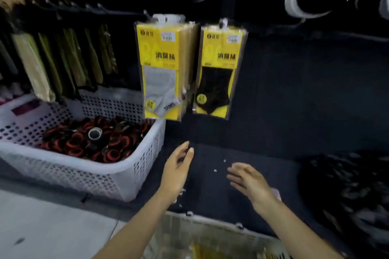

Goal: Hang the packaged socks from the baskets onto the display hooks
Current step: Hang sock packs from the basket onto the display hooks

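Both your forearms reach forward and up from the bottom of the view, over the near basket (pixel 212 226), whose mesh rim sits at the lower edge. Something yellow lies inside it, too blurred to name for sure.

Your left hand (pixel 179 166) is raised with its palm turned inward toward the right. Its fingers are loosely curved, close together, and grip nothing. Your right hand (pixel 249 180) is lower and near it, its back turned up. Its fingers are stretched toward the left, slightly spread, and also hold nothing. Both hands hover above the dark ledge (pixel 263 149), apart from each other and touching no package.

The packaged socks hang above your hands on the dark display wall. A stack of yellow packs with grey socks (pixel 161 82) hangs on the left hook (pixel 162 18). Just beside it, a yellow pack with black socks (pixel 216 82) hangs on the right hook (pixel 223 22).

To your left, a white basket (pixel 130 166) holds red-and-black rings (pixel 88 143).
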Demonstrator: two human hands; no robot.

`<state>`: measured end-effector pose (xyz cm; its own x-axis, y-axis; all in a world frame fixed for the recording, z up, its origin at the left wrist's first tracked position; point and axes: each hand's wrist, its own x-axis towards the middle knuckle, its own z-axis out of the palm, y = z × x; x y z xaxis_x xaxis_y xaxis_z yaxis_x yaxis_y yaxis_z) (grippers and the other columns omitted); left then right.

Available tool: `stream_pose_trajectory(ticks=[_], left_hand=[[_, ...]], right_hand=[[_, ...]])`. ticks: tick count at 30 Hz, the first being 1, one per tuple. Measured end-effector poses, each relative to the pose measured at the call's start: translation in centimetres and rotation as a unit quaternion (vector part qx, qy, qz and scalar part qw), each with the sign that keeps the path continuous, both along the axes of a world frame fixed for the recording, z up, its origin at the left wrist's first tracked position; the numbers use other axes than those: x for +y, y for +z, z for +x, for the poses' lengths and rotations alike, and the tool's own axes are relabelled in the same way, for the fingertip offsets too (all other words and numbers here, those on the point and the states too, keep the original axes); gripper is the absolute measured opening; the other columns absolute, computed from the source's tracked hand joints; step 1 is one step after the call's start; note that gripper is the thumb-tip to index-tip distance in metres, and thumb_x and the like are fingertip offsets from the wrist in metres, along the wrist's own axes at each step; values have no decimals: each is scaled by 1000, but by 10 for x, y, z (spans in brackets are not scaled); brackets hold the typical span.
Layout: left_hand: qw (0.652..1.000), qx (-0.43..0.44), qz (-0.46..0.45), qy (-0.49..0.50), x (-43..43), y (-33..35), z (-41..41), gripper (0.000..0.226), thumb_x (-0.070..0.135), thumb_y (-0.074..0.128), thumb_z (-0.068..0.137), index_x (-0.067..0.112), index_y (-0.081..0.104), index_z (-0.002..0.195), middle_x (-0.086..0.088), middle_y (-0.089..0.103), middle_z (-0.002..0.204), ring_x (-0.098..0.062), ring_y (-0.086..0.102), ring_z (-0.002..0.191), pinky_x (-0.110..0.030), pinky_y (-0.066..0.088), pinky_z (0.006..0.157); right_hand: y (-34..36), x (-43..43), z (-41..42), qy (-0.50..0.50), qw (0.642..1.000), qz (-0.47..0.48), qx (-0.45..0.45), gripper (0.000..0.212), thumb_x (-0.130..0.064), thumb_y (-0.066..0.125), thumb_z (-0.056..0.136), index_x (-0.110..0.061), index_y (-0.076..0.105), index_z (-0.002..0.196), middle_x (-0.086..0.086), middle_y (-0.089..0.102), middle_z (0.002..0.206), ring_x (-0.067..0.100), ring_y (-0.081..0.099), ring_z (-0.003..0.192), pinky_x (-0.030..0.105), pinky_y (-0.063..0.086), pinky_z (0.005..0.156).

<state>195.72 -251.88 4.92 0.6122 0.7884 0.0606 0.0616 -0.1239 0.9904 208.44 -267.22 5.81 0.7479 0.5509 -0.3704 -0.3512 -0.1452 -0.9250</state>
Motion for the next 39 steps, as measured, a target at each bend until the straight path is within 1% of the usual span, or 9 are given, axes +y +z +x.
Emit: stream_pose_trajectory(ticks=[5, 9, 12, 15, 19, 26, 30, 36, 39], left_hand=[[982, 116, -146, 9, -57, -110, -74, 19, 14, 56, 94, 11, 59, 112, 1, 63, 104, 3, 61, 88, -14, 43, 80], [940, 272, -202, -48, -85, -177, -123, 22, 17, 54, 95, 5, 55, 114, -7, 56, 111, -12, 58, 85, -8, 46, 63], [898, 365, -222, -103, -93, -213, -145, 41, 33, 49, 97, 5, 51, 128, -11, 55, 129, -26, 56, 111, -31, 52, 85], [896, 353, -244, -111, -98, -217, -134, 39, 41, 44, 97, 16, 53, 126, -5, 57, 128, -20, 55, 109, -24, 47, 73], [907, 302, -264, -128, -105, -212, -105, 50, 45, 46, 94, 27, 40, 140, 7, 50, 127, -14, 52, 113, -11, 46, 72], [936, 245, -215, -137, -97, -208, -93, 72, 48, 62, 83, 35, 29, 145, 2, 31, 149, -18, 39, 131, -31, 50, 95], [955, 238, -145, -105, -77, -200, -97, 85, 40, 70, 80, 28, 22, 149, 4, 28, 151, -9, 33, 127, -14, 42, 89], [932, 273, -173, -167, -81, -205, -108, 62, 50, 65, 80, 38, 39, 135, 14, 40, 132, -8, 39, 121, -20, 42, 86], [923, 270, -217, -167, -93, -213, -120, 41, 40, 66, 83, 41, 45, 119, 16, 49, 115, -6, 52, 106, -6, 43, 64]], right_hand=[[-130, -67, -63, 93, 970, -185, 129, 9, -8, 57, 93, -9, 61, 102, 6, 64, 88, 17, 60, 78, 23, 48, 64], [-198, -100, -91, 125, 948, -291, 31, 30, -9, 70, 84, 4, 62, 110, 7, 63, 89, 20, 61, 87, 18, 41, 63], [-215, -113, -88, 102, 944, -303, -77, 44, -16, 79, 76, 0, 60, 112, 12, 63, 112, 16, 59, 97, 7, 40, 62], [-227, -118, -70, 176, 916, -324, -159, 65, -29, 78, 76, -8, 52, 131, 6, 49, 133, 12, 51, 111, 2, 39, 80], [-239, -111, -55, 279, 872, -358, -183, 76, -45, 69, 81, -16, 39, 144, 4, 38, 149, 23, 37, 137, 36, 36, 110], [-247, -103, -49, 247, 867, -345, -262, 24, -24, 61, 92, -18, 70, 114, -2, 72, 109, 15, 66, 100, 21, 47, 79], [-222, -85, -48, 235, 869, -290, -325, 18, -25, 59, 93, -22, 73, 105, -9, 73, 100, 15, 69, 87, 34, 55, 81], [-231, -82, -72, 394, 833, -323, -216, 67, -43, 71, 81, -24, 45, 140, -4, 51, 139, 13, 48, 124, 23, 37, 96], [-240, -92, -67, 324, 830, -377, -253, 48, -36, 63, 89, -24, 54, 134, -1, 58, 134, 18, 54, 121, 28, 44, 98]])
